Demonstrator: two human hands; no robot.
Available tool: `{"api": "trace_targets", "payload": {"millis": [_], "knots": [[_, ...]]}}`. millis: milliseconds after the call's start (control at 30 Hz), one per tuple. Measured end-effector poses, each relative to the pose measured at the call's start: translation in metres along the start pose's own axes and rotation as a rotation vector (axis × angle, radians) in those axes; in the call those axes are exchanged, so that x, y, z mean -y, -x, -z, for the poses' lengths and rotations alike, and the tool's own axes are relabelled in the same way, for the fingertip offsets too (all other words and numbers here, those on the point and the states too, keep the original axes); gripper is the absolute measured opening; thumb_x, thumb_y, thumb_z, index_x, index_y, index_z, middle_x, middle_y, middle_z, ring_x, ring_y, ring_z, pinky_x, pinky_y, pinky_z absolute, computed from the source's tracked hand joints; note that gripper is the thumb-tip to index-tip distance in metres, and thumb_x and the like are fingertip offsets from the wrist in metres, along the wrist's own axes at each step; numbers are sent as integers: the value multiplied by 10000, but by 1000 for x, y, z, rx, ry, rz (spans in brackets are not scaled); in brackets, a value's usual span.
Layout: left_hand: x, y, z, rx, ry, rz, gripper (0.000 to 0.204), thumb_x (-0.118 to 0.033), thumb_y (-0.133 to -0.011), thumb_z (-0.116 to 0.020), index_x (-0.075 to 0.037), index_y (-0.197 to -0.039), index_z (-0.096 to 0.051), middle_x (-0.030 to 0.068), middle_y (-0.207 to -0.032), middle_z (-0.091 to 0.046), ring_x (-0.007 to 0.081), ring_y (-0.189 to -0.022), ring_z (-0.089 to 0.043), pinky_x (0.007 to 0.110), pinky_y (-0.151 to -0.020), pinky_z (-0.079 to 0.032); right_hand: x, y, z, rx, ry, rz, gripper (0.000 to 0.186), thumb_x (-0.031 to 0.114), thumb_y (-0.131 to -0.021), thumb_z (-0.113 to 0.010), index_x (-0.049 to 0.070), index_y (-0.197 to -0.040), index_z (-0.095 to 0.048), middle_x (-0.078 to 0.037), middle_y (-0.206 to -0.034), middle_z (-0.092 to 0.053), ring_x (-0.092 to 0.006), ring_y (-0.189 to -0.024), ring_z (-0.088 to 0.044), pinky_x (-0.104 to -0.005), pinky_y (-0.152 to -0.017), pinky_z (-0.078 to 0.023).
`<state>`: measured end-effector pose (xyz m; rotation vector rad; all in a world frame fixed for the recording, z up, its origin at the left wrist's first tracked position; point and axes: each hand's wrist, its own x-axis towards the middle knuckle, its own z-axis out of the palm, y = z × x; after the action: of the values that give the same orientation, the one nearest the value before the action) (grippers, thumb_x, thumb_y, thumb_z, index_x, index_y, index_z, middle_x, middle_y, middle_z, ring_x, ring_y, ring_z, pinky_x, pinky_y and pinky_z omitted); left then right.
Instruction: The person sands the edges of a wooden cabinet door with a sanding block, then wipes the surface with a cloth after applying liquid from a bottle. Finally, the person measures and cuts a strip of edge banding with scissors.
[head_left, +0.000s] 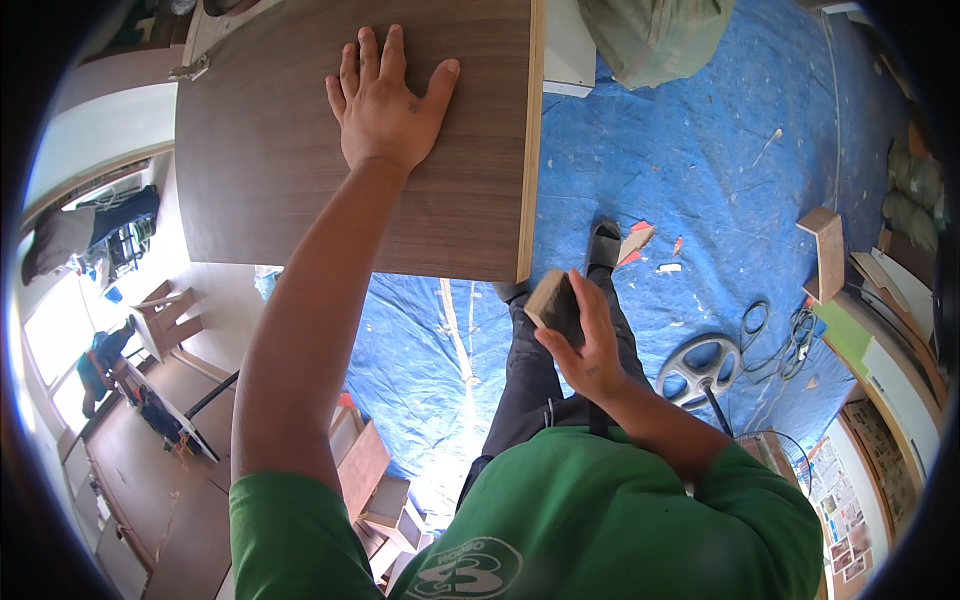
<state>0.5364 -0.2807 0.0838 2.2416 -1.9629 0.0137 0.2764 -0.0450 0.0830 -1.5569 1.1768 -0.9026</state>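
A wide dark-brown wood-grain panel (270, 170) with a pale bare edge on its right side takes up the upper left. My left hand (392, 110) lies flat on its upper part, fingers spread and pointing away from me. Low in front of my body, just beyond the panel's near right corner, my right hand (590, 345) is closed around a small wooden block (550, 298). The block has a pale side and a darker broad face, and it is held apart from the panel. My right fingers partly cover it.
A blue tarp (720, 200) with scraps covers the floor. On the right lie a spoked grey wheel (700, 370), a coiled cable (790, 340) and an angled wood piece (825, 255). A greenish sack (655, 40) stands beyond the panel; wooden boxes (395, 510) sit lower left.
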Motion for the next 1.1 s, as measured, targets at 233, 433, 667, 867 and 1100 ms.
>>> {"api": "trace_targets", "payload": {"millis": [233,433,667,867,1100], "knots": [[1,-1,0,-1,4,-5,876,-726,-933,-470,-148,-1583,-366,149,-1668,-263,311,-1565,-173,487,-1277,-104,-11,-71,-11,-1,-124,-72,815,200,-929,-765,16,-1583,-313,-224,-1341,-501,-287,-1090,-614,-377,-963,-499],[0,-1,-1,6,2,0,879,-729,-934,-466,-146,-1583,-365,148,-1669,-262,310,-1565,-171,486,-1277,-101,-26,-32,-16,44,-193,-16,852,227,-901,-796,89,-1599,-326,-155,-1198,-601,-248,-1082,-608,-343,-932,-485],[-1,-2,-1,16,-8,-3,876,-729,-941,-450,-148,-1589,-354,148,-1676,-241,305,-1568,-162,485,-1279,-98,-44,-84,-16,-2,-347,-14,839,270,-889,-807,101,-1586,-372,-97,-1062,-574,-228,-944,-554,-331,-881,-468],[-1,0,0,27,-5,16,872,-719,-945,-458,-150,-1595,-341,148,-1677,-239,305,-1569,-158,485,-1278,-102,-43,-52,-24,-32,-143,51,847,174,-898,-794,113,-1605,-333,-134,-1121,-590,-215,-1013,-601,-333,-885,-488],[-4,-1,1,28,-14,2,863,-713,-950,-456,-146,-1591,-346,152,-1674,-246,307,-1567,-167,486,-1277,-97,-49,-113,-23,-86,-388,-250,785,163,-948,-740,121,-1611,-321,-81,-1131,-562,-146,-968,-579,-281,-820,-497]]}}
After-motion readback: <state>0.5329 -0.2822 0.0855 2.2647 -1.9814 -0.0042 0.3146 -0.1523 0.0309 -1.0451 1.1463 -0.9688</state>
